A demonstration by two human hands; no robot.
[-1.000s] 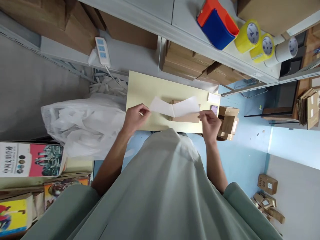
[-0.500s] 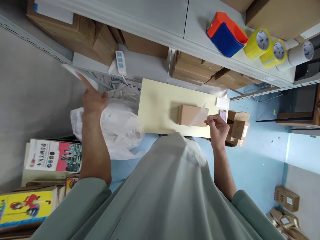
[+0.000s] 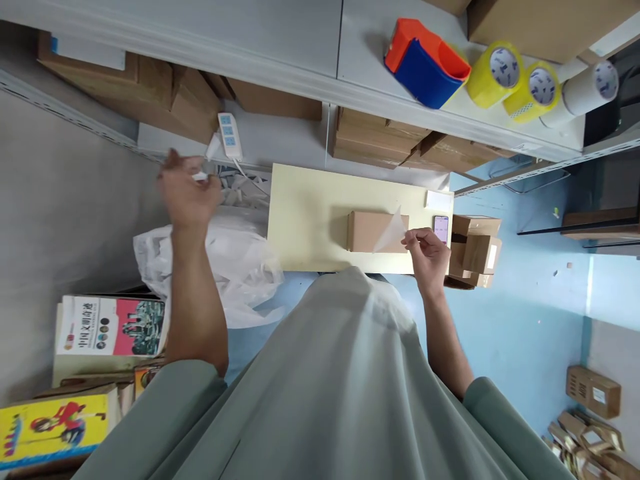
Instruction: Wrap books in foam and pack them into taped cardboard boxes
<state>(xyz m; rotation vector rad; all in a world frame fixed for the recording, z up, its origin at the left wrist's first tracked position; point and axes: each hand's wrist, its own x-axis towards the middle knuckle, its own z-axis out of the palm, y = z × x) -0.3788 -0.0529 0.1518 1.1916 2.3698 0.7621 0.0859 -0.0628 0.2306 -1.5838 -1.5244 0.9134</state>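
My right hand point(image 3: 427, 257) pinches a corner of a thin translucent sheet point(image 3: 390, 232). The sheet hangs at a slant in front of a small brown cardboard box point(image 3: 365, 233); whether it touches the box I cannot tell. That box lies on a pale yellow table point(image 3: 305, 213). My left hand point(image 3: 189, 190) is raised at the left, over a white plastic bag point(image 3: 230, 267). Its fingers are bent and a little blurred, with a gap between thumb and forefinger. A small white patch shows in that gap; whether it is paper or background is unclear.
A phone point(image 3: 441, 229) and a white card point(image 3: 439, 200) lie at the table's right end. Above, a shelf point(image 3: 300, 40) bears a tape dispenser point(image 3: 427, 63) and tape rolls point(image 3: 495, 73). A power strip point(image 3: 230, 135) is near my left hand. Books point(image 3: 110, 327) are stacked lower left.
My left hand has drawn its pointing forefinger in, and the white sheet behind that finger is out of sight. My right hand still pinches the translucent sheet. The view has shifted slightly.
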